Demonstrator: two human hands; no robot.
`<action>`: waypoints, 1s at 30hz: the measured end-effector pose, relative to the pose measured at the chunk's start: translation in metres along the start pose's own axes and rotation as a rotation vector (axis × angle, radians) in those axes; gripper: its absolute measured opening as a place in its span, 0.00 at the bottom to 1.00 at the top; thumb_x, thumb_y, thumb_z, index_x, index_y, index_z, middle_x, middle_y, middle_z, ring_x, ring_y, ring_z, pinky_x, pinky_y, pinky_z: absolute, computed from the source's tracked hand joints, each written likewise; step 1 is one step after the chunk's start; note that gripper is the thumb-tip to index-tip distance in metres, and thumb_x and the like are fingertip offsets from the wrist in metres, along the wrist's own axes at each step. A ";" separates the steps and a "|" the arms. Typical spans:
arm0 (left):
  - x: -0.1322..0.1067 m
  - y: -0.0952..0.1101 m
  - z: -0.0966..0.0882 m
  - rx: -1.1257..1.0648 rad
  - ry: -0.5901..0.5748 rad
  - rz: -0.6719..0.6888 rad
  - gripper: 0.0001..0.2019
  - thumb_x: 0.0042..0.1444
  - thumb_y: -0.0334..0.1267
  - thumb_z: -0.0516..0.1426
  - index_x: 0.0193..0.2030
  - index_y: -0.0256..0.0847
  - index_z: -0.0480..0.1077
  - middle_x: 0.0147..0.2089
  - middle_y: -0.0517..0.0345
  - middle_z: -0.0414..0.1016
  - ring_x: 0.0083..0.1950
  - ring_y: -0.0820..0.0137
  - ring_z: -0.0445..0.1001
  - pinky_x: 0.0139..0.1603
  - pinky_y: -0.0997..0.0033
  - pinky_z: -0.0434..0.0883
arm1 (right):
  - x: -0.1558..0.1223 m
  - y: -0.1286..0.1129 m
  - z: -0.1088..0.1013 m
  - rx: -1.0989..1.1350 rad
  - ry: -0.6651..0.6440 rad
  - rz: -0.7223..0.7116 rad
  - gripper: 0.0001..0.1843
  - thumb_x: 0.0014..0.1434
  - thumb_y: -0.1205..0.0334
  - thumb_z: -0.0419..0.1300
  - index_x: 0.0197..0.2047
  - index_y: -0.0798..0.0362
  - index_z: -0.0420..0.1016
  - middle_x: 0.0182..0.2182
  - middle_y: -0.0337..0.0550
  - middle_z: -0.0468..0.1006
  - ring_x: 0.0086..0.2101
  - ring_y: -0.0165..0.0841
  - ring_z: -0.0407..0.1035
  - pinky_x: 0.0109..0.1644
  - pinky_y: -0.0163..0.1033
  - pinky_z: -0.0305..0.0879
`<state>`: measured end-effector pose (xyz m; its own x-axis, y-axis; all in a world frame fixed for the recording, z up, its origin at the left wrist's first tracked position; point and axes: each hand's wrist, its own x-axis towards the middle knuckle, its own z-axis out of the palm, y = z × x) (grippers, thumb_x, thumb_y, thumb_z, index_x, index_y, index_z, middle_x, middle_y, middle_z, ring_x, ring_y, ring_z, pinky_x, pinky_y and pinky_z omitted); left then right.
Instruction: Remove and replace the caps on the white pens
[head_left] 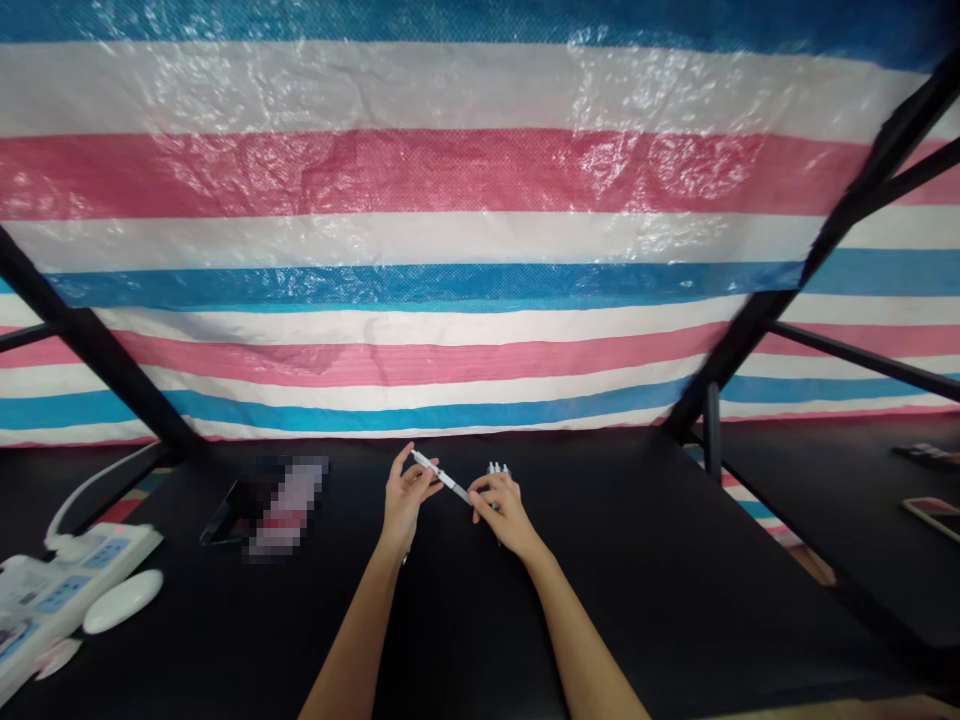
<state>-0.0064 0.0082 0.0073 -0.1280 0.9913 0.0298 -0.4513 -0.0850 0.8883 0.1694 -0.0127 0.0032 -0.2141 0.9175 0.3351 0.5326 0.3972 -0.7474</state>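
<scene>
Between my two hands a white pen (444,478) with a grey lower part is held at a slant above the black table. The fingers of my left hand (405,500) close on its upper left end, the thumb and forefinger near the tip. My right hand (504,510) pinches the grey lower end. Just behind the right hand lie several white pens (498,467), their ends showing past the fingers and the rest hidden. A small bit of something pale shows beside my left wrist, too little to name.
A white power strip (79,580) with a cable and a white oval object (124,601) sit at the left. A dark phone (229,512) lies beside a blurred patch. Black frame bars (832,235) rise at both sides before a striped sheet (450,240). Another phone (934,517) rests far right.
</scene>
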 end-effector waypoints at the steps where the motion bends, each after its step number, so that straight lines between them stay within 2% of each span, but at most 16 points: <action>1: -0.001 0.001 0.000 0.003 -0.003 -0.004 0.38 0.42 0.39 0.65 0.61 0.46 0.55 0.37 0.57 0.75 0.38 0.70 0.75 0.40 0.65 0.74 | 0.000 -0.001 0.001 0.005 -0.019 -0.006 0.25 0.61 0.49 0.50 0.17 0.47 0.75 0.36 0.37 0.76 0.44 0.37 0.63 0.51 0.47 0.49; 4: -0.001 0.003 -0.002 0.006 -0.001 -0.007 0.38 0.43 0.39 0.65 0.61 0.48 0.55 0.35 0.60 0.73 0.36 0.73 0.74 0.36 0.70 0.74 | 0.000 0.001 0.000 0.025 -0.001 -0.007 0.23 0.60 0.49 0.51 0.19 0.47 0.75 0.35 0.38 0.76 0.43 0.37 0.64 0.51 0.47 0.50; 7: 0.000 0.004 -0.004 -0.011 -0.005 -0.017 0.33 0.43 0.38 0.64 0.58 0.48 0.61 0.33 0.62 0.70 0.35 0.74 0.72 0.34 0.73 0.73 | 0.003 0.010 -0.006 0.083 0.133 0.021 0.21 0.59 0.49 0.52 0.21 0.48 0.76 0.33 0.41 0.77 0.41 0.37 0.65 0.50 0.45 0.53; 11: -0.001 0.005 -0.004 -0.008 -0.053 -0.040 0.28 0.43 0.37 0.64 0.54 0.45 0.66 0.31 0.63 0.68 0.33 0.75 0.71 0.37 0.70 0.73 | 0.005 0.022 -0.015 0.189 0.318 0.057 0.22 0.58 0.47 0.52 0.20 0.49 0.75 0.29 0.43 0.77 0.38 0.38 0.66 0.45 0.43 0.58; 16: -0.003 0.006 -0.001 0.049 -0.093 -0.051 0.23 0.43 0.37 0.63 0.50 0.42 0.69 0.30 0.63 0.67 0.32 0.76 0.69 0.38 0.68 0.73 | 0.006 0.031 -0.017 0.254 0.431 0.130 0.24 0.57 0.45 0.51 0.19 0.50 0.73 0.27 0.43 0.76 0.36 0.37 0.67 0.44 0.42 0.58; 19: -0.003 0.005 -0.002 0.049 -0.080 -0.044 0.23 0.43 0.37 0.63 0.50 0.43 0.69 0.30 0.63 0.66 0.32 0.76 0.68 0.37 0.69 0.73 | 0.007 0.037 -0.017 0.265 0.466 0.180 0.25 0.57 0.43 0.51 0.19 0.51 0.73 0.25 0.43 0.76 0.35 0.37 0.67 0.44 0.41 0.58; 24: 0.000 0.005 -0.007 -0.002 -0.058 -0.044 0.29 0.44 0.37 0.63 0.56 0.49 0.64 0.31 0.64 0.65 0.31 0.77 0.67 0.34 0.74 0.71 | 0.007 0.045 -0.018 0.235 0.495 0.265 0.26 0.56 0.41 0.50 0.21 0.51 0.74 0.25 0.43 0.76 0.33 0.38 0.68 0.42 0.40 0.58; 30: 0.001 0.005 -0.010 0.013 -0.075 -0.067 0.28 0.45 0.38 0.62 0.56 0.48 0.64 0.31 0.64 0.64 0.30 0.78 0.66 0.33 0.73 0.73 | 0.007 0.046 -0.017 0.187 0.475 0.293 0.27 0.55 0.40 0.49 0.21 0.52 0.75 0.24 0.43 0.75 0.33 0.38 0.67 0.41 0.40 0.59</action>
<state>-0.0177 0.0080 0.0068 -0.0312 0.9995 0.0036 -0.4448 -0.0172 0.8955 0.2063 0.0119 -0.0186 0.3341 0.8978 0.2870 0.3509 0.1641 -0.9219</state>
